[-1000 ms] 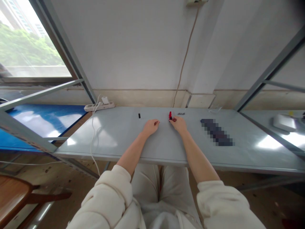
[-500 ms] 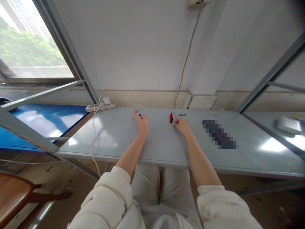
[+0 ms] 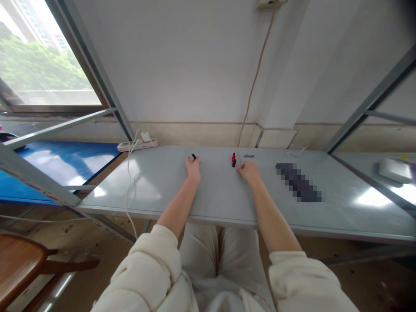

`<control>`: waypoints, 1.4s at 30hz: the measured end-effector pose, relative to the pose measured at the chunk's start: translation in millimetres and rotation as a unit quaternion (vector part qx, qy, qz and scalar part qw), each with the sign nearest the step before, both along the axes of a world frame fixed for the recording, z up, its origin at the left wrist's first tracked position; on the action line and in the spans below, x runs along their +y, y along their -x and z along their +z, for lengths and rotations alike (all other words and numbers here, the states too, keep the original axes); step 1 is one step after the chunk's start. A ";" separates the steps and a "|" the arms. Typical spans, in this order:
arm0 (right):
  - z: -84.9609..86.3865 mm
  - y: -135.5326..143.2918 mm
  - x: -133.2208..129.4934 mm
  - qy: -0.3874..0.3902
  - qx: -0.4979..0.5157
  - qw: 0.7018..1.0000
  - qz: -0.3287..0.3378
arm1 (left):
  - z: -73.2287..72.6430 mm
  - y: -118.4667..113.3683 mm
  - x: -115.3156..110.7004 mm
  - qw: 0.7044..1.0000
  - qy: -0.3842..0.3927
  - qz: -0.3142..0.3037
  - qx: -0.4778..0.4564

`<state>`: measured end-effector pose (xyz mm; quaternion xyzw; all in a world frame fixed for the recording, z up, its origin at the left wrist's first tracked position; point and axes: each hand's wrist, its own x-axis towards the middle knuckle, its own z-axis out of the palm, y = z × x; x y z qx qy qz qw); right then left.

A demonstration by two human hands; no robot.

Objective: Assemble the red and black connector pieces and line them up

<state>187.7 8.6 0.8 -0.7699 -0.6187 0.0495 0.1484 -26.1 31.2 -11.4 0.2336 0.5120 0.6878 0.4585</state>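
Observation:
My left hand (image 3: 194, 168) is on the left half of the grey table, its fingers closed round a small black cylinder-like piece (image 3: 194, 156) that sticks out at the fingertips. Farther right, my right hand (image 3: 249, 170) rests on the tabletop with thumb and fingers pinched at a clear, plastic-looking item (image 3: 239, 158). Just left of those fingertips lie small red pieces (image 3: 233, 157) and another black piece (image 3: 234, 164). Behind the right hand sits a short row of small dark metallic parts (image 3: 249, 156), too small to name.
A white power strip (image 3: 138, 144) with a hanging cable (image 3: 129, 190) is at the table's back left. Clear plastic (image 3: 296, 152) lies at the back right, near a blurred-out dark item (image 3: 298, 183). Metal frame posts (image 3: 373, 102) rise at both sides. A wooden chair (image 3: 22, 264) stands lower left.
My left hand's fingers have gone from spread apart to closed round the black piece, which now shows higher and tilted. My right hand has stayed nearly in place.

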 end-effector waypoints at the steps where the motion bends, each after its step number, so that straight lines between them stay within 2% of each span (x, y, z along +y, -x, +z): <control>1: 1.6 0.3 -1.1 0.005 -0.004 1.000 -0.006 | 0.4 -0.1 -0.3 1.000 -0.018 -0.001 -0.017; 4: 6.2 4.1 -3.5 0.006 -0.004 1.000 0.018 | 3.2 -0.8 -3.0 0.996 -0.058 -0.035 -0.055; 8: 8.8 22.6 -6.3 -0.063 0.051 0.982 0.173 | 7.6 -3.6 -8.4 0.984 -0.062 -0.145 -0.079; 11: 7.2 42.4 -9.8 -0.120 0.127 0.955 0.240 | 10.0 -6.3 -12.5 0.970 -0.072 -0.225 -0.061; 15: 4.4 58.4 -14.1 -0.127 0.229 0.929 0.262 | 13.1 -8.9 -18.4 0.939 -0.088 -0.331 -0.018; 18: 4.7 59.8 -15.0 -0.135 0.277 0.917 0.254 | 15.1 -10.0 -22.2 0.920 -0.087 -0.381 0.026; 24: 8.1 59.7 -15.3 -0.130 0.366 0.889 0.242 | 16.3 -11.1 -24.7 0.909 -0.098 -0.396 0.088; 27: 8.1 60.8 -15.0 -0.132 0.375 0.887 0.236 | 15.1 -12.1 -23.7 0.905 -0.109 -0.397 0.109; 31: 6.0 62.2 -14.6 -0.166 0.350 0.890 0.239 | 13.5 -12.9 -22.7 0.910 -0.121 -0.380 0.112; 37: 3.4 67.0 -18.5 -0.244 0.272 0.905 0.220 | 15.1 -12.8 -23.9 0.911 -0.130 -0.386 0.066; 42: 4.3 68.1 -21.5 -0.275 0.207 0.912 0.224 | 16.3 -13.7 -24.5 0.913 -0.134 -0.382 0.047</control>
